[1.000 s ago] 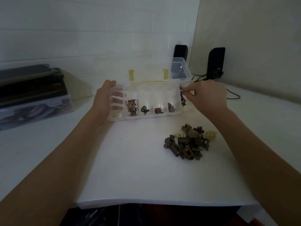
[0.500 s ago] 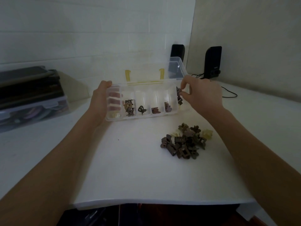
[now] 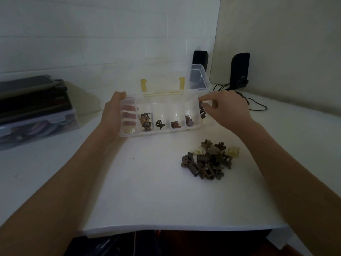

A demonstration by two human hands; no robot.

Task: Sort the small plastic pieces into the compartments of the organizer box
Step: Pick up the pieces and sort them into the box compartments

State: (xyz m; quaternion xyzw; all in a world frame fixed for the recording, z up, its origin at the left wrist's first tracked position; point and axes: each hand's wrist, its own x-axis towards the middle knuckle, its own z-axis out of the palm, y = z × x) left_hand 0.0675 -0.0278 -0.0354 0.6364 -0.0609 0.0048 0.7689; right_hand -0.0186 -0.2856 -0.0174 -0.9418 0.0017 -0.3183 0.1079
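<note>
A clear organizer box [image 3: 160, 133] with an open lid and yellow latches lies at the middle of the white table. My left hand [image 3: 112, 115] grips its left end. The compartments hold a cream piece [image 3: 129, 130], tan-brown pieces [image 3: 145, 121], a dark looped piece [image 3: 159, 124], a reddish-brown piece [image 3: 175, 124] and purplish pieces [image 3: 189, 121]. My right hand [image 3: 227, 109] is at the right end, thumb and forefinger against the dark pieces [image 3: 202, 111] there. Whether one is pinched is unclear. A loose pile of brown pieces [image 3: 208, 159] with a few cream ones [image 3: 234, 151] lies in front of the box.
Two black speakers [image 3: 200, 58] [image 3: 239, 71] stand against the back wall, and their cable [image 3: 258, 106] trails across the table behind my right hand. A stack of flat cases [image 3: 33, 108] sits at the left. The table's front edge [image 3: 166, 228] runs below my arms.
My right forefinger lifted off the rightmost compartment half a second ago and has come back down beside the thumb. My left hand and the box have kept their places.
</note>
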